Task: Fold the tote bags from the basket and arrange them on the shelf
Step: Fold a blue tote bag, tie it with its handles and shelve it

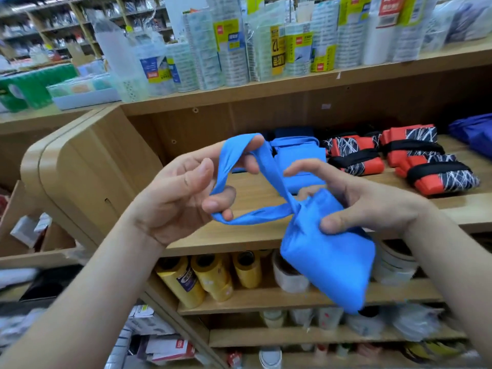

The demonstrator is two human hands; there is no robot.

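A folded blue tote bag hangs in front of the wooden shelf, held up in the air. My right hand grips its bunched top between thumb and fingers. My left hand has its fingers hooked through the bag's blue handle loop and stretches it open to the left. On the shelf board behind lies another folded blue tote bag. To its right sit several folded red, black and white patterned tote bags wrapped with black straps. No basket is in view.
Tape rolls in packs fill the top of the shelf. Yellow rolls and white rolls stand on the board below. A dark blue bag lies at the far right. The rounded shelf end is to the left.
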